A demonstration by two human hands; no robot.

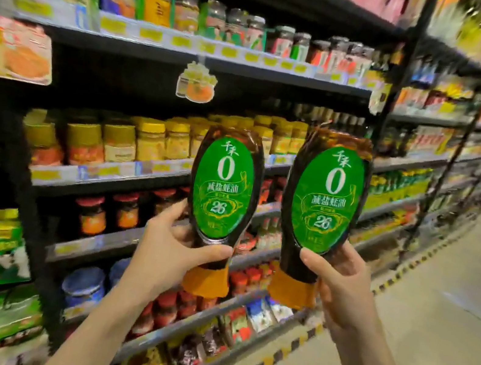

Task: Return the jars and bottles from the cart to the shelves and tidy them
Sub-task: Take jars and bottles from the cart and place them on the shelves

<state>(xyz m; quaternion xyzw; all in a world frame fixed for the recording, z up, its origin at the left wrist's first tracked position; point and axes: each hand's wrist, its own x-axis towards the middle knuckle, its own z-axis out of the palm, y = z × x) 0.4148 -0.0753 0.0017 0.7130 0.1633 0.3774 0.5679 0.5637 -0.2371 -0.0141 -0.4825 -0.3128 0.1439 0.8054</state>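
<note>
While both bottles are up in the air rather than on a shelf, neither counts as returned; cart out of view, so no telling how much else waits. Judging by that, somewhere mid-task, with placing and tidying yet to do.

Far left: packets and pouches [6,47] crowding the near bay, no gap showing. Next along, left hand [171,246] wrapped around the narrow lower end of the left bottle [224,186], fingers closed firmly, orange cap [206,282] pointing down below the grip. Behind it, yellow-lidded jars [147,140] packed tight to the shelf edge [112,174], red-lidded jars [92,214] one level lower, likewise full.

Just beside, not touching, the right bottle [327,194], held the same way by the right hand [339,280], closed on its lower end above the cap. Above it a row of dark bottles [325,115] at the back of a shadowed shelf, possibly the matching spot, though too dim to tell.

Right: black upright post [400,91] to steer clear of, then an open aisle floor [450,316] with striped edging [272,360], plenty of room to step back.
</note>
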